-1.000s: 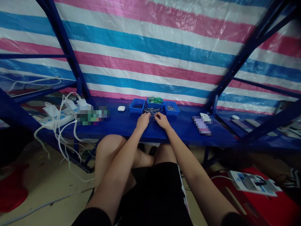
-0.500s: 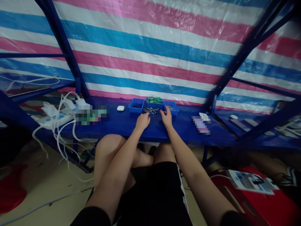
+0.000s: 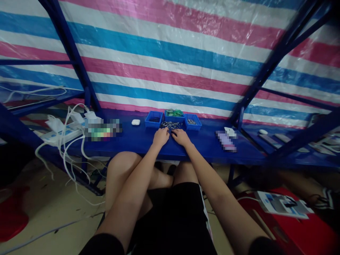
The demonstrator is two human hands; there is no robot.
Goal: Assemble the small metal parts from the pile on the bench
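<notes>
A loose pile of slim, shiny metal pieces [image 3: 172, 125], like screws or nails, lies on the blue table just in front of three small bins. My left hand [image 3: 161, 137] rests at the pile's near left edge, its fingers curled together; what they pinch is too small to make out. Close beside it, my right hand [image 3: 181, 137] lies at the near right edge with fingers bent inward, and its fingertips are partly hidden. Behind the pile are a left blue bin [image 3: 153, 124] with dark contents, a middle bin [image 3: 174, 118] holding green packets, and a right bin [image 3: 193, 127] with small silvery parts.
A white earbud-like case [image 3: 135, 122] sits left of the bins. Farther left are a power strip [image 3: 62, 136] and tangled white cables. On the right lie a blurred purple item [image 3: 226, 141] and a white piece [image 3: 230, 132]. Blue metal posts [image 3: 240, 115] frame the table [image 3: 202, 145].
My right hand has moved left and toward me, from beside the right bin to the pile's near edge, and its fingers have drawn in. My left hand stays nearly in place.
</notes>
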